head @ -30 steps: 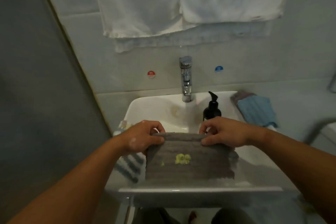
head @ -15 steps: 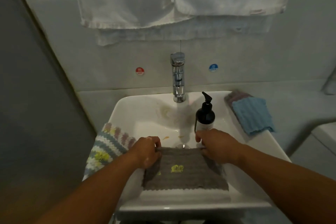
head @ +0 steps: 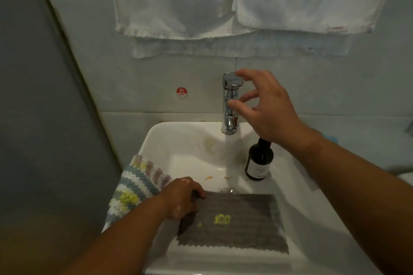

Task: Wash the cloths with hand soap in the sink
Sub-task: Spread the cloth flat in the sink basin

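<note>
We read HOT on the red sticker (head: pixel 181 92) left of the tap (head: pixel 230 105); the label on the soap bottle (head: pixel 259 163) is too blurred. Our left hand (head: pixel 183 198) clutches the far left corner of the grey cloth (head: pixel 234 223), which lies flat in the sink (head: pixel 178 140) with 2 yellow stains. Our right hand (head: pixel 266 107) hovers beside the tap, fingers spread, holding nothing.
</note>
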### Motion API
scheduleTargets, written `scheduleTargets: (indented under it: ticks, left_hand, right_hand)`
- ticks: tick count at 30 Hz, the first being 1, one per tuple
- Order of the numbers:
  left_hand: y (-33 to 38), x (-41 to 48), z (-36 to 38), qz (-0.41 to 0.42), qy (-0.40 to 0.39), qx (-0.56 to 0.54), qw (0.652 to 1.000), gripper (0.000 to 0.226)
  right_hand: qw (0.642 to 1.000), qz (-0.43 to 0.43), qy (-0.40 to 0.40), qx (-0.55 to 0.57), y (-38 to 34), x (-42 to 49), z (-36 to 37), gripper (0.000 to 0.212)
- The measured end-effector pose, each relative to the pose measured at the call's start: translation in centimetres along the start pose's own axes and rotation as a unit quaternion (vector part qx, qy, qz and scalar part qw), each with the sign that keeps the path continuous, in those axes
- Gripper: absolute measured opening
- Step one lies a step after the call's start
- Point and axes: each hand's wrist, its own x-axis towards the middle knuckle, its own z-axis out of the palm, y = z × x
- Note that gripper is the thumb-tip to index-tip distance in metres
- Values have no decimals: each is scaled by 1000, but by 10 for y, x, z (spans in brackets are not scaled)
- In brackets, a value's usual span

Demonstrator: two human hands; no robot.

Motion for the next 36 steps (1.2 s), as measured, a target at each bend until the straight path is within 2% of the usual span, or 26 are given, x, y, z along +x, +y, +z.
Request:
scheduleTargets:
  ticks: [7,14,23,36]
  left_hand:
    - [-1,1,3,-4,-3,14,1000,43]
    - [-3,4,4,-10,18,22,1000,44]
    - [-2,5,7,-21,33,24,999,44]
    - [-3,6,6,-48,29,29,998,45]
  right_hand:
    - [998,-19,56,-23,9,26,11,29]
    - [998,-7,67,-5,8,33,11,27]
    - [992,54,84,81,3,52,12,17]
    - [991,72,79,76,3,48,13,23]
